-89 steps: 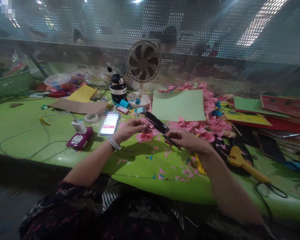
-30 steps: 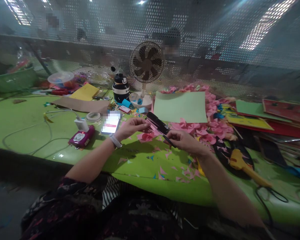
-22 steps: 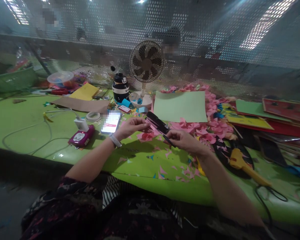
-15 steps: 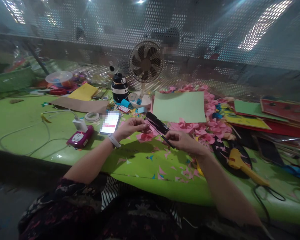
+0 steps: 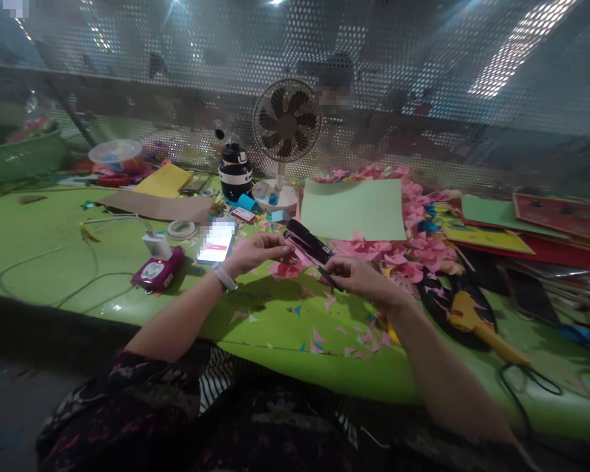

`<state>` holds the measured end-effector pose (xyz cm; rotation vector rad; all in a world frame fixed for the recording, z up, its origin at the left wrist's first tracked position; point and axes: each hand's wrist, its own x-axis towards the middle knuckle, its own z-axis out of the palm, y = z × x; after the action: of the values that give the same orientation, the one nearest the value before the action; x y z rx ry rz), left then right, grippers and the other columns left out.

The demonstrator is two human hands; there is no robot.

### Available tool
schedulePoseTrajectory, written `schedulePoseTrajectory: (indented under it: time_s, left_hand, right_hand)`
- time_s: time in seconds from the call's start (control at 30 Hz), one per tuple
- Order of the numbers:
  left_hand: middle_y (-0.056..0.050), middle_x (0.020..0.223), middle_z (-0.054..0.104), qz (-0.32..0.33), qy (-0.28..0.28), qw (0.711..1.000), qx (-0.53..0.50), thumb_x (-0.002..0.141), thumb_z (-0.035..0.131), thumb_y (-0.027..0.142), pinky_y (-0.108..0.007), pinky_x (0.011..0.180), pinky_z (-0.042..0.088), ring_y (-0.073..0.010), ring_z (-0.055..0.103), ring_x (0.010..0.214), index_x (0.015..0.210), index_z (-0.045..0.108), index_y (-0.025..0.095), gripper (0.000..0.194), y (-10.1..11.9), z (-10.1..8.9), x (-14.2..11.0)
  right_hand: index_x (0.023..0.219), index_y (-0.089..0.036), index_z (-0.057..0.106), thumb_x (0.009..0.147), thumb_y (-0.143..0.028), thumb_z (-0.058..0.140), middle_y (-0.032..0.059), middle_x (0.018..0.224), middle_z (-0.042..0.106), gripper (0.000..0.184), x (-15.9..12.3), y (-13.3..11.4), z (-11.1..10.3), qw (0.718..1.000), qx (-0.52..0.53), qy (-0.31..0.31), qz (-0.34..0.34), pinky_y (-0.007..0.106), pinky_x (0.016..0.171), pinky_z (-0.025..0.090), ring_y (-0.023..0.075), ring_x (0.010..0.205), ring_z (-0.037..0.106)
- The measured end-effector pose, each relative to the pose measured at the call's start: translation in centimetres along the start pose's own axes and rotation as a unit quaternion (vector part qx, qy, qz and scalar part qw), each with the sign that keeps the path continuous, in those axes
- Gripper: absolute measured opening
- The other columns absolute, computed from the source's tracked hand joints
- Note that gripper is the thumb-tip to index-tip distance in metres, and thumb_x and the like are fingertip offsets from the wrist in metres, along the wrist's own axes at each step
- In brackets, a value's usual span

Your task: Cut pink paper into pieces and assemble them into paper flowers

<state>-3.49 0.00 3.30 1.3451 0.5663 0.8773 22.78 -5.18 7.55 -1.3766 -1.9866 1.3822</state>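
Observation:
A black stapler (image 5: 309, 240) is held up at a slant over the table, its long top arm pointing away to the left. My right hand (image 5: 358, 278) is closed around its near end, thumb and fingers pressed together. At the far end of the stapler, my left hand (image 5: 260, 253) pinches with thumb and forefinger; what lies between those fingertips is too small to make out. Pink paper pieces (image 5: 282, 270) lie just under and behind the fingers. A lit phone (image 5: 217, 241) rests beside my left wrist.
A pale green sheet (image 5: 353, 210) lies on a heap of pink paper flowers (image 5: 413, 262). A yellow glue gun (image 5: 472, 321) is at the right. A small fan (image 5: 288, 124), a dark bottle (image 5: 235, 174), a tape roll (image 5: 181, 229) and a purple power socket (image 5: 158, 270) stand around.
Almost nothing differs. Both hands and the stapler keep nearly the same place.

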Motion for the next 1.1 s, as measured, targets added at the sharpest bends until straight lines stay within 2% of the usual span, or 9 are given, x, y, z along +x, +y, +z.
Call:
schedulePoseTrajectory:
  time_s: [0.47,0.67,0.8,0.9,0.97,1.0,1.1]
  left_hand:
    - [-0.008,0.087,0.079,-0.010,0.000,1.000,0.004,0.076,0.087,0.042,-0.030,0.083,0.062,-0.0146,0.076,0.079,0.088,0.072,0.011,0.036,-0.2,0.0,0.0]
    - [-0.008,0.087,0.078,-0.022,0.010,1.000,0.018,0.078,0.085,0.038,-0.032,0.085,0.061,-0.0150,0.076,0.080,0.087,0.072,0.013,0.030,-0.5,-0.1,0.1]
    - [-0.009,0.089,0.078,-0.024,0.014,0.999,0.025,0.078,0.085,0.040,-0.031,0.085,0.061,-0.0145,0.075,0.080,0.088,0.072,0.013,0.032,-0.8,-0.3,0.2]
    - [-0.007,0.087,0.078,-0.021,0.015,0.999,0.030,0.076,0.086,0.043,-0.029,0.079,0.061,-0.0135,0.074,0.076,0.089,0.072,0.013,0.035,-0.3,-0.4,0.0]
    - [-0.007,0.083,0.078,-0.037,-0.014,0.998,0.047,0.076,0.086,0.044,-0.026,0.071,0.061,-0.0124,0.073,0.070,0.088,0.073,0.014,0.035,0.6,-0.4,-0.4]
    - [-0.007,0.081,0.078,-0.058,-0.049,0.995,0.066,0.077,0.085,0.044,-0.024,0.066,0.060,-0.0122,0.072,0.066,0.087,0.073,0.014,0.033,1.1,-0.4,-0.5]
    - [-0.008,0.082,0.079,-0.156,-0.203,0.958,0.129,0.081,0.082,0.040,-0.020,0.056,0.055,-0.0128,0.072,0.062,0.087,0.076,0.015,0.026,2.0,0.0,-0.9]
  right_hand:
    - [0.083,-0.018,0.062,0.074,-0.066,0.075,0.0012,0.076,0.064,0.051,0.2,0.8,-0.2,1.000,-0.006,-0.013,-0.009,0.030,0.065,0.043,0.0135,0.068,0.057]
    - [0.080,-0.018,0.062,0.073,-0.064,0.076,0.0016,0.075,0.065,0.048,0.2,0.5,-0.1,1.000,-0.007,0.000,-0.002,0.030,0.064,0.044,0.0135,0.067,0.057]
    - [0.082,-0.017,0.064,0.074,-0.062,0.076,0.0020,0.077,0.065,0.048,0.2,0.5,-0.1,1.000,-0.005,-0.001,-0.004,0.030,0.064,0.044,0.0129,0.067,0.057]
    - [0.082,-0.017,0.065,0.071,-0.065,0.076,0.0019,0.075,0.065,0.051,0.2,0.6,-0.5,1.000,-0.007,0.017,-0.008,0.029,0.062,0.042,0.0122,0.065,0.055]
    - [0.083,-0.017,0.064,0.068,-0.067,0.077,0.0015,0.073,0.065,0.054,0.1,0.7,-0.9,0.999,-0.003,0.052,-0.009,0.027,0.058,0.039,0.0110,0.062,0.052]
    - [0.083,-0.017,0.064,0.067,-0.067,0.078,0.0014,0.071,0.065,0.054,0.1,0.7,-1.2,0.998,-0.002,0.068,-0.007,0.027,0.057,0.037,0.0103,0.059,0.049]
    - [0.080,-0.018,0.064,0.070,-0.064,0.077,0.0017,0.069,0.065,0.049,-0.2,0.7,-2.1,0.997,-0.041,0.063,0.004,0.027,0.055,0.035,0.0100,0.057,0.047]
